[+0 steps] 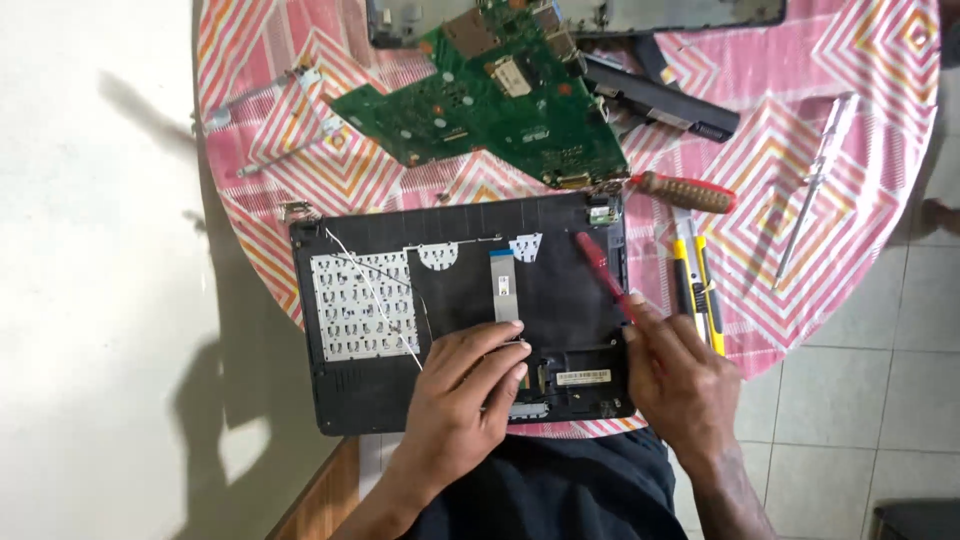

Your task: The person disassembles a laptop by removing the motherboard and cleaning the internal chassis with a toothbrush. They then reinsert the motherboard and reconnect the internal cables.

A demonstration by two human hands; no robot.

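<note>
A black laptop cover (370,405) lies face-down on the round table, its inside up, with a metal keyboard backing plate (360,305) at left and a flat ribbon cable (505,288) in the middle. My left hand (465,385) rests on the cover's near middle, fingers pressing near the ribbon's lower end. My right hand (680,375) holds a thin red-handled screwdriver (603,268), whose far end points toward the cover's far right corner. A thin white wire (372,295) crosses the backing plate.
A green circuit board (490,110) lies beyond the cover on the pink patterned tablecloth (870,160). Nearby are a black battery bar (660,100), a wooden-handled screwdriver (685,192), a yellow utility knife (700,285), a slim clear-handled screwdriver (815,185) and metal hinge brackets (265,95). Another laptop shell (690,12) sits at the far edge.
</note>
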